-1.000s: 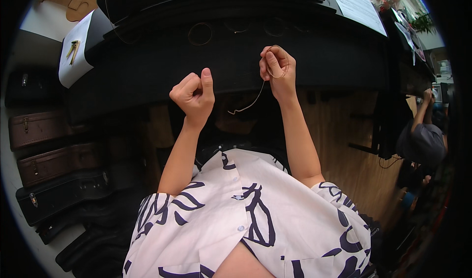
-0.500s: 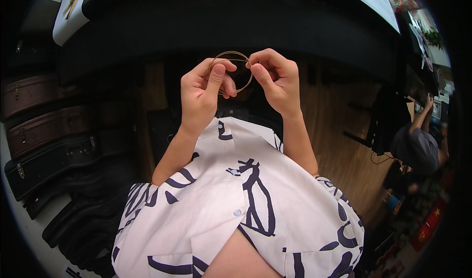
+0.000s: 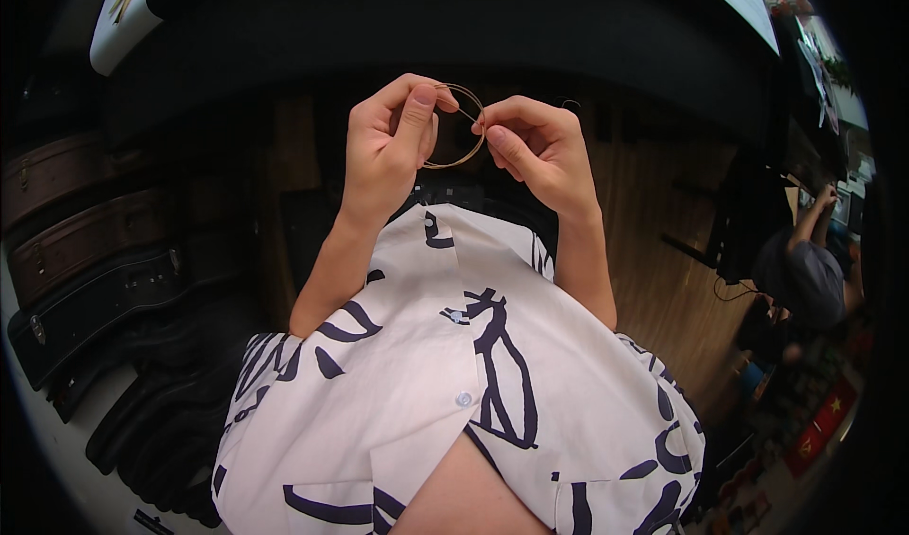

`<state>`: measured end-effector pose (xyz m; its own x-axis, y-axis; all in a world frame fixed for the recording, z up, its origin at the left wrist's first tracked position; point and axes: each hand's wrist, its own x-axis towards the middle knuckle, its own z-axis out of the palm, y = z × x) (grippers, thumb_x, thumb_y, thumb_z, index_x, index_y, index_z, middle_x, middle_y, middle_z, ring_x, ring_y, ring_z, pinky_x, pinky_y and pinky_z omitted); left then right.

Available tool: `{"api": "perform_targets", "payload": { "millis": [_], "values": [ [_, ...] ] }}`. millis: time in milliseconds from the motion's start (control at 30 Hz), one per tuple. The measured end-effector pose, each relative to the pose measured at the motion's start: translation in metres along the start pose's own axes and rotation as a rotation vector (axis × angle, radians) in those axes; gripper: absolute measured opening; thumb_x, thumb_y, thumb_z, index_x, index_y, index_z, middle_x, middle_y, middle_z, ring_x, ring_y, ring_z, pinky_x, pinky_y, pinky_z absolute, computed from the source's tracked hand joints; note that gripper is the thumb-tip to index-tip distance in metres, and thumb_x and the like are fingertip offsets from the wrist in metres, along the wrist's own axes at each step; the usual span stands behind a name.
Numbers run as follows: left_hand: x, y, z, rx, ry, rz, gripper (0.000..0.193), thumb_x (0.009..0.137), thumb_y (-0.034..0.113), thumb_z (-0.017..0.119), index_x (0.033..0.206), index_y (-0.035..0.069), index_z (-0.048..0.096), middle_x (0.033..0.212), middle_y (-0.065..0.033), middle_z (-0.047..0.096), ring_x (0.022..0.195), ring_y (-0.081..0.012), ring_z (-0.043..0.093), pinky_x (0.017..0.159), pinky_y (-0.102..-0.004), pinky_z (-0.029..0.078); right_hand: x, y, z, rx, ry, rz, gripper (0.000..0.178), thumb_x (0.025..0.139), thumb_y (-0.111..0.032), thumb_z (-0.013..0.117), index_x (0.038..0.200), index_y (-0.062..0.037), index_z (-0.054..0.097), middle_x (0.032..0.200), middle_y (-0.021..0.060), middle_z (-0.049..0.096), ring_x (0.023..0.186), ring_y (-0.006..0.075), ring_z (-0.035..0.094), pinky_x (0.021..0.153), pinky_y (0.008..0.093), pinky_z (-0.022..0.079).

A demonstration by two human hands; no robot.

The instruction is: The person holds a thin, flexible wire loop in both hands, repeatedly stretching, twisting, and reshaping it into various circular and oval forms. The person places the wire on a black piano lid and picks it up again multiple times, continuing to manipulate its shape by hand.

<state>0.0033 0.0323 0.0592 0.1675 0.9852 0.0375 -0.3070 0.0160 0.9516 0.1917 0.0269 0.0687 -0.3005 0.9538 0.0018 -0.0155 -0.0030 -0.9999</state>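
A coiled instrument string (image 3: 461,163), thin and bronze-coloured, is held in the air in front of my chest. My left hand (image 3: 386,142) pinches the coil's left side between thumb and bent fingers. A short strand of it crosses the inside of the loop toward the fingertips of my right hand (image 3: 547,156). Those fingertips are closed on the right side of the coil, thumb against forefinger. A dark thin end curls up just above my right knuckles. Exactly where the strand ends between the right fingers is hidden.
A black-covered table (image 3: 454,33) lies beyond my hands, with a white sheet (image 3: 123,24) at its far left and papers (image 3: 739,3) at far right. Instrument cases (image 3: 95,241) are stacked at left. Another person (image 3: 805,275) works at right above a wooden floor (image 3: 644,289).
My left hand has risen slightly with the coil. My right hand has shifted a little right and down, and the crossing strand now slants down toward its fingertips.
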Motion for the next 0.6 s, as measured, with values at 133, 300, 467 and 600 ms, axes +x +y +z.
{"api": "perform_targets", "payload": {
  "millis": [133,300,467,600],
  "values": [
    [0.003,-0.010,0.003,-0.156,-0.041,-0.106,0.030,0.104,0.023,0.049,0.091,0.000,0.064,0.052,0.0067,0.042,0.044,0.0005,0.033,0.041,-0.0189,0.022,0.001,0.010,-0.007,0.037,0.026,-0.011,0.011,0.089,0.000,0.060,0.098,0.0019,0.068,0.073,0.0032,0.064,0.059,0.0066,0.056,0.053,0.0184,0.043],
    [0.006,-0.016,0.003,0.103,0.013,-0.051,0.027,0.102,0.021,0.052,0.092,0.000,0.066,0.056,0.0057,0.051,0.048,-0.0005,0.039,0.045,-0.0190,0.028,0.004,0.015,-0.013,0.119,0.023,0.063,0.012,0.092,-0.004,0.060,0.098,0.0017,0.068,0.071,0.0021,0.063,0.060,0.0061,0.055,0.053,0.0180,0.042],
    [0.006,-0.016,0.008,0.377,-0.010,0.026,0.021,0.099,0.018,0.058,0.094,0.000,0.068,0.074,0.0010,0.067,0.060,-0.0021,0.052,0.052,-0.0180,0.036,0.006,0.023,-0.012,0.061,-0.043,0.023,0.017,0.094,-0.013,0.062,0.090,0.0013,0.070,0.069,0.0008,0.061,0.056,0.0052,0.051,0.049,0.0198,0.039],
    [0.002,-0.010,0.010,0.264,-0.019,-0.020,0.015,0.095,0.014,0.063,0.096,0.000,0.068,0.082,-0.0022,0.069,0.067,-0.0030,0.056,0.057,-0.0179,0.042,0.004,0.017,-0.010,-0.058,-0.032,0.100,0.025,0.096,-0.017,0.061,0.078,-0.0002,0.065,0.057,-0.0010,0.053,0.049,0.0053,0.043,0.047,0.0221,0.032]
  ]
}}
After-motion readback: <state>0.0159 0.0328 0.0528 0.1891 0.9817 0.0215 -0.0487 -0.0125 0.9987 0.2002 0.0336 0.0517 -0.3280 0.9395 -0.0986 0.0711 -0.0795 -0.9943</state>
